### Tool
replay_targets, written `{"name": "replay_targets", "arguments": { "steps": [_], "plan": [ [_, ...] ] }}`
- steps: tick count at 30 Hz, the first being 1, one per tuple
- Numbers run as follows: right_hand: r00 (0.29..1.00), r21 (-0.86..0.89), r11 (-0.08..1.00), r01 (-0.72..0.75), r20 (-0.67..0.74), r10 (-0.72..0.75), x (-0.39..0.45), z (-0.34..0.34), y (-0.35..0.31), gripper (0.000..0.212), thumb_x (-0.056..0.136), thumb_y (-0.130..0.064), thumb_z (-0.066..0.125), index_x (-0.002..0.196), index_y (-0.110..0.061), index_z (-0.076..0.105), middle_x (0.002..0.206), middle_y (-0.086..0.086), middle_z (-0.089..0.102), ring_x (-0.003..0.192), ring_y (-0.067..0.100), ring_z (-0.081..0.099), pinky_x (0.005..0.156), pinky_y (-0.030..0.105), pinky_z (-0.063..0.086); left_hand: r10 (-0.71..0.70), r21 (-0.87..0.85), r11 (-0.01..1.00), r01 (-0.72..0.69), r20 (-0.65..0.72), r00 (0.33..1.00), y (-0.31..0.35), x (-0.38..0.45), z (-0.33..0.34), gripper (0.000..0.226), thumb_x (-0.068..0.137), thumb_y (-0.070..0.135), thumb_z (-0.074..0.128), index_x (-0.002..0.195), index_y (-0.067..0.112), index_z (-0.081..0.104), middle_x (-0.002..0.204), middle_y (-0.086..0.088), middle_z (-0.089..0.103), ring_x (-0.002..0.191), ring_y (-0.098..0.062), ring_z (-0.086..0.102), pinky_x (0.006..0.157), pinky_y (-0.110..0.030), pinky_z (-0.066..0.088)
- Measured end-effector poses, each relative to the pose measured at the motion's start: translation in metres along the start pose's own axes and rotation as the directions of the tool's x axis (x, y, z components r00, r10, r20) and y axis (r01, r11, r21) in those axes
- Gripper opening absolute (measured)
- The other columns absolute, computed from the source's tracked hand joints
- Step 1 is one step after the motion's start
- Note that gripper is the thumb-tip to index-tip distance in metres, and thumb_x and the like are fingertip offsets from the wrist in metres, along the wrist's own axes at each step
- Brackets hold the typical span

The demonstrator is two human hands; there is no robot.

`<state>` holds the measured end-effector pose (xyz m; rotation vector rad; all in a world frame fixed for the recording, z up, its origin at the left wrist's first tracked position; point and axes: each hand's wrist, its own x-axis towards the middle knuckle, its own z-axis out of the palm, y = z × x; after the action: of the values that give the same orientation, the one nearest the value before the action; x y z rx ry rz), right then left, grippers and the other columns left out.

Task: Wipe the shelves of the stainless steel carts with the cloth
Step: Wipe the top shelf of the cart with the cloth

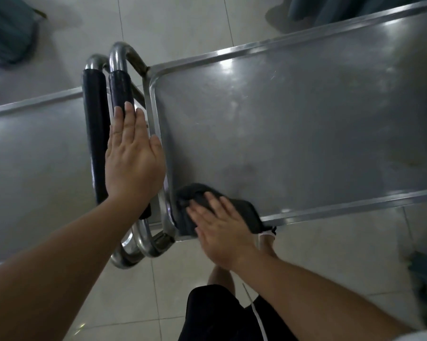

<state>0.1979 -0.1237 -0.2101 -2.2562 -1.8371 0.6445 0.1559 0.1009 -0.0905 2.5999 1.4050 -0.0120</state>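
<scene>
Two stainless steel carts stand handle to handle. The right cart's top shelf (293,114) fills the upper right; the left cart's shelf (35,153) lies at the left. A dark grey cloth (244,212) sits bunched in the near left corner of the right shelf. My right hand (222,232) presses flat on the cloth with fingers spread. My left hand (133,153) lies flat and open, fingers together, over the black padded handle (120,87) of the right cart, holding nothing.
A second black padded handle (94,134) belongs to the left cart, with chrome tube bends at both ends. Pale floor tiles (133,291) lie below. My legs in black shorts (219,316) stand near the cart. Teal fabric (5,33) hangs top left.
</scene>
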Motion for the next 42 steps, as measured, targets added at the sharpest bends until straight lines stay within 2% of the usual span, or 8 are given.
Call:
{"name": "replay_targets", "arguments": {
  "steps": [7,16,19,22,27,31,35,42],
  "plan": [
    [0.971,-0.018,0.971,0.237,0.050,-0.235,0.018,-0.009,0.000,0.055,0.109,-0.040,0.034,0.163,-0.033,0.029,0.170,-0.015,0.022,0.161,0.017,0.003,0.129,0.045,0.007,0.016,-0.012,1.000,-0.016,-0.001,1.000,-0.001,-0.003,-0.001,0.065,0.112,0.043,0.020,0.170,0.014,0.010,0.178,0.001,-0.002,0.161,-0.007,-0.014,0.130,-0.030,-0.008],
    [0.872,-0.020,0.889,-0.457,-0.206,0.443,-0.025,-0.098,0.199,0.058,0.102,-0.045,0.045,0.154,-0.021,0.050,0.159,0.002,0.049,0.145,0.037,0.042,0.112,0.055,0.039,0.021,-0.048,0.999,-0.020,0.016,1.000,-0.002,-0.001,-0.003,0.068,0.110,0.048,0.016,0.170,0.017,0.008,0.178,0.005,-0.005,0.159,-0.003,-0.017,0.128,-0.030,-0.009],
    [0.900,-0.125,0.892,-0.434,-0.113,0.422,-0.024,-0.127,0.243,0.067,0.100,-0.061,0.035,0.152,-0.021,0.050,0.157,0.003,0.049,0.137,0.038,0.044,0.114,0.054,0.037,0.019,-0.053,0.998,-0.019,0.015,1.000,-0.002,-0.001,-0.003,0.067,0.110,0.045,0.017,0.170,0.016,0.008,0.178,0.005,-0.005,0.159,-0.003,-0.017,0.127,-0.027,-0.012],
    [0.917,-0.137,0.914,-0.383,-0.174,0.358,-0.020,-0.115,0.242,0.067,0.103,-0.053,0.035,0.157,-0.014,0.043,0.167,0.007,0.035,0.151,0.039,0.030,0.125,0.055,0.020,0.016,-0.060,0.998,-0.016,0.001,1.000,-0.002,0.000,-0.002,0.065,0.111,0.043,0.019,0.170,0.016,0.009,0.178,0.004,-0.003,0.160,-0.005,-0.015,0.126,-0.025,-0.012],
    [0.739,0.071,0.773,-0.630,-0.249,0.626,0.029,-0.072,0.151,0.068,0.106,-0.050,0.027,0.163,-0.011,0.028,0.172,0.008,0.019,0.158,0.038,0.011,0.127,0.055,0.016,0.014,-0.092,0.996,-0.014,0.001,1.000,-0.004,0.001,0.001,0.066,0.110,0.043,0.017,0.170,0.018,0.007,0.178,0.004,-0.004,0.160,-0.005,-0.015,0.129,-0.031,-0.008],
    [0.838,0.103,0.870,-0.482,-0.235,0.492,0.084,-0.044,0.035,0.065,0.104,-0.044,0.038,0.159,-0.009,0.038,0.168,0.011,0.031,0.156,0.041,0.019,0.126,0.054,0.020,0.023,-0.110,0.994,-0.022,0.008,1.000,-0.005,0.001,0.000,0.066,0.110,0.043,0.017,0.170,0.017,0.006,0.178,0.003,-0.004,0.161,-0.006,-0.015,0.130,-0.033,-0.007],
    [0.996,0.016,0.999,-0.040,-0.079,0.042,0.109,-0.024,-0.046,0.063,0.107,-0.046,0.027,0.165,-0.019,0.020,0.171,0.002,0.023,0.160,0.032,0.005,0.128,0.049,0.013,0.035,-0.088,0.996,-0.033,0.013,0.999,-0.005,0.000,-0.001,0.066,0.111,0.042,0.017,0.170,0.015,0.005,0.178,0.001,-0.005,0.161,-0.008,-0.016,0.132,-0.036,-0.006],
    [0.989,-0.119,0.983,0.140,-0.036,-0.145,0.100,-0.056,0.055,0.060,0.106,-0.045,0.036,0.161,-0.021,0.036,0.169,-0.002,0.030,0.159,0.029,0.018,0.129,0.046,0.015,0.040,-0.081,0.996,-0.039,0.014,0.999,-0.007,-0.001,-0.001,0.063,0.113,0.041,0.019,0.170,0.017,0.007,0.178,0.004,-0.006,0.159,-0.003,-0.019,0.129,-0.030,-0.010]
  ]
}}
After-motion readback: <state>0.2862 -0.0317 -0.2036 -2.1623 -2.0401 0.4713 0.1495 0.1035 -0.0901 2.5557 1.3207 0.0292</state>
